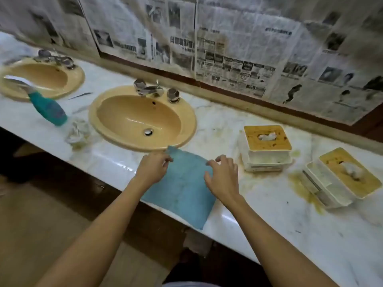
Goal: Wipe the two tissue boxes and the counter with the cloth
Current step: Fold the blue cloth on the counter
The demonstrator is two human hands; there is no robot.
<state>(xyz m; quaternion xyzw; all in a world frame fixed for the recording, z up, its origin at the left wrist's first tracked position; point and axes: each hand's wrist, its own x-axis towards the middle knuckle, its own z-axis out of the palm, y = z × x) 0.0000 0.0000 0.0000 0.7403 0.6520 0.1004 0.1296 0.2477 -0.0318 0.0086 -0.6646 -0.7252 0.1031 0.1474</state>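
The blue cloth (182, 189) lies flat on the marble counter (269, 216), just in front of the tan oval sink (93, 117). Its near end droops over the counter's rounded front edge. The left hand (154, 168) sits at the cloth's far left corner, fingers curled in and thumb and forefinger closed together on the edge there, pinching it. The right hand (224, 179) is at the cloth's far right corner with its fingers spread and loosely bent, tips at the fabric's edge and thumb resting on its surface, clamped on nothing. The cloth looks soft and slightly napped, a rectangle with a faint crease down its middle. To the right stand two white plastic boxes with yellow-brown stained tops and a tuft of white tissue poking from each slot. The near tissue box (267, 150) is just beside the right hand, and the far tissue box (342, 179) is set at an angle further right. Yellowish stains ring both on the glossy, veined stone. The faucet (153, 90) is chrome with faceted knobs. A teal spray bottle (48, 109) leans left of the sink beside crumpled paper (78, 131), near a second sink (79, 79). Newspaper sheets (248, 48) cover the wall behind.
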